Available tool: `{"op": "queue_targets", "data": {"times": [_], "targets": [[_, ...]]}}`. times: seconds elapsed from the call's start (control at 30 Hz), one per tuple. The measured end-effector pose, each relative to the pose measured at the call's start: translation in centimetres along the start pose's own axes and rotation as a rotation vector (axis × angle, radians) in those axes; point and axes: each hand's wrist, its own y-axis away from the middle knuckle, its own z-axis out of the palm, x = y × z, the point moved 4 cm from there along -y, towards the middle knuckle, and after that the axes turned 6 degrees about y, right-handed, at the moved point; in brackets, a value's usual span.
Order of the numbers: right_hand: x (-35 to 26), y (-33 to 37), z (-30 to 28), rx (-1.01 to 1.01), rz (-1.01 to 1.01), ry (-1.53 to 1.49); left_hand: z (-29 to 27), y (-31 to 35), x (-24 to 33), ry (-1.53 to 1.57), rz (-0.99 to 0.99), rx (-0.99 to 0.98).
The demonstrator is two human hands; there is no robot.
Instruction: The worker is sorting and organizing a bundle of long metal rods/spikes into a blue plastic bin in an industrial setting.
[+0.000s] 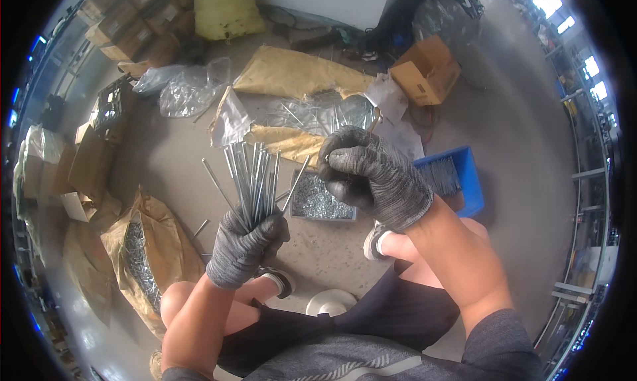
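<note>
My left hand [244, 243], in a grey glove, is closed around a bundle of long thin metal rods [252, 182]. They point upward and fan out, with one leaning left and another leaning right. To the right and a little higher, my right hand [379, 175], gloved too, has its fingers curled together; whatever they pinch, if anything, is hidden. Between and beyond the hands, a shallow tray [293, 215] of small shiny metal parts lies on the floor. Past it is a torn-open tan sack [298, 72] with loose rods on its plastic lining.
At right sits a blue bin [472, 182] holding many rods, with an open cardboard box [428, 72] behind it. A paper sack [174, 238] of metal pieces lies at lower left. Clear plastic bags [189, 92], stacked cartons [133, 32] and a yellow sack [227, 9] stand farther back.
</note>
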Motion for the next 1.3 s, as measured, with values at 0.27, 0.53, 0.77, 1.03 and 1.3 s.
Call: {"op": "queue_targets", "data": {"times": [0.27, 0.53, 0.77, 1.03, 1.3], "targets": [[0.0, 0.1, -1.0, 0.010, 0.003, 0.016, 0.7, -1.6, -0.8, -0.039, -0.024, 0.037], [0.1, 0.8, -1.8, 0.020, 0.051, 0.067, 0.9, -1.4, -1.2, -0.115, -0.036, -0.014], [1.1, 0.8, -2.6, -0.077, 0.111, 0.045, 0.9, -1.1, -1.1, -0.193, -0.051, -0.067], [1.7, 0.4, -1.8, -0.066, 0.026, 0.026, 1.3, -1.1, -1.6, 0.005, -0.028, -0.078], [1.8, -0.2, 0.5, 0.065, -0.147, 0.280, 1.4, -0.9, -1.7, 0.032, -0.073, -0.085]]}}
